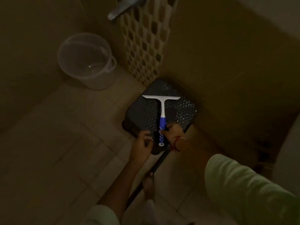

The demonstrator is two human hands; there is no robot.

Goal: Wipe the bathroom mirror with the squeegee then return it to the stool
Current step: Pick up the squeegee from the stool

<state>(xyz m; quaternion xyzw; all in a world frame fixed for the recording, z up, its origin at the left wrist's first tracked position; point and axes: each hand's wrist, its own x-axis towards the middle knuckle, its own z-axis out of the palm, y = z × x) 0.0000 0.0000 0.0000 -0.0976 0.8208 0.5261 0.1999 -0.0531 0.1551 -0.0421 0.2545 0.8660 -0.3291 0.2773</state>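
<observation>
The squeegee [162, 111], with a white blade and a blue-and-white handle, lies flat on the black textured stool [142, 111] in a corner of the dim bathroom. Its blade points away from me. My right hand [171, 131] is at the lower part of the handle, thumb on top and fingers on the right side, in a light pinch. My left hand [142, 142] hovers over the stool's near-left edge with loosely curled fingers and holds nothing. No mirror is in view.
A clear plastic bucket [86, 60] stands on the tiled floor to the far left, under a metal tap [120, 10]. A patterned mosaic strip [146, 46] runs down the wall behind the stool. My foot [148, 184] rests by a dark floor strip [155, 168].
</observation>
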